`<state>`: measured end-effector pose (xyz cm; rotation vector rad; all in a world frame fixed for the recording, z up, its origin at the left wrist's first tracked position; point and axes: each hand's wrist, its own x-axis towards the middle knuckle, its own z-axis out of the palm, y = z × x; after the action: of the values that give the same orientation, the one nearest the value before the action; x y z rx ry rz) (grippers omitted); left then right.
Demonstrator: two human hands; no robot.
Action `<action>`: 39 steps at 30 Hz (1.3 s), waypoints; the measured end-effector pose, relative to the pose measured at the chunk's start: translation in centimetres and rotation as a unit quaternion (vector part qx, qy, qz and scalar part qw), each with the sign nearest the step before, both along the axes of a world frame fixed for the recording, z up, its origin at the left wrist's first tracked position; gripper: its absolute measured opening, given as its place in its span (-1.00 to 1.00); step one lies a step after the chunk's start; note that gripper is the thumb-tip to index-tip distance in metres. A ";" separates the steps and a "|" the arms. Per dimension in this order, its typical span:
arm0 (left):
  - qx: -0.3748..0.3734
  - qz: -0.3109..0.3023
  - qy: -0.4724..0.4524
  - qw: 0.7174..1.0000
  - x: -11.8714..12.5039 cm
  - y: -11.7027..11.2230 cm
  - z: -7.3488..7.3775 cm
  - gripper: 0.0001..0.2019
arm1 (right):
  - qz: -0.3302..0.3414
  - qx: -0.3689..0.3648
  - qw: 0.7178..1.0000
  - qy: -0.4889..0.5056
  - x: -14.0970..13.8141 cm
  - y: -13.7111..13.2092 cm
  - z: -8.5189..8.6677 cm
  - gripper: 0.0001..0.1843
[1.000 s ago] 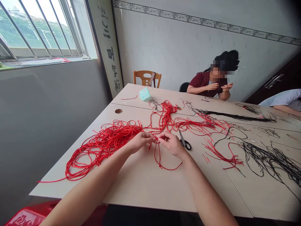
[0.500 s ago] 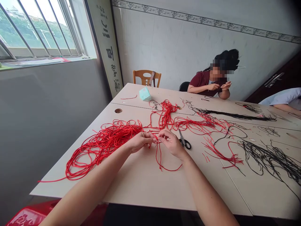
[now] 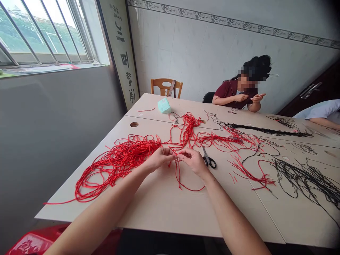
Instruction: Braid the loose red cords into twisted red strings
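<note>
Between my two hands is a red braided cord [image 3: 179,177], its lower loop and tail hanging down toward the table. My left hand [image 3: 160,158] pinches the cord between thumb and fingers. Close against it, my right hand [image 3: 192,159] grips the same cord with thumb and forefinger; the fingertips hide the exact spot they hold. Left of my hands lies a big loose heap of red cord [image 3: 132,150]. Twisted red cords [image 3: 189,129] are bunched just beyond my fingers. Scissors [image 3: 209,158] with black handles rest beside my right hand.
A pale green faceted box [image 3: 164,106] stands toward the far edge, near a round hole [image 3: 134,124] in the table [image 3: 159,205]. Black cords [image 3: 305,180] and short red pieces [image 3: 252,173] spread over the right side. Across the table sits a person in a maroon top [image 3: 225,91].
My fingertips have closed in tighter on the red cord, and its hanging loop has shifted slightly up and left. The person opposite has opened one hand.
</note>
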<state>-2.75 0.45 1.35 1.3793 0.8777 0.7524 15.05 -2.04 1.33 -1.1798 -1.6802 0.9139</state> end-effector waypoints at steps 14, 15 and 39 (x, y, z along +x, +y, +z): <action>0.307 0.128 0.086 0.939 0.5 -0.7 0.2 -0.85 | -0.058 -0.091 0.975 0.194 -0.3 0.5 -1.1 -0.76; 0.329 0.133 0.104 0.929 0.6 -0.8 0.2 -0.84 | -0.058 -0.084 0.976 0.191 -0.4 0.4 -1.1 -0.77; -0.003 0.036 -0.075 0.997 0.8 -0.3 -0.7 -0.82 | -0.081 0.011 0.991 0.109 -2.5 -0.5 -1.5 -0.78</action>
<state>-2.00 0.17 0.65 1.2746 0.8141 0.8964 12.55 -2.54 -0.15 -1.1399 -1.3971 0.8861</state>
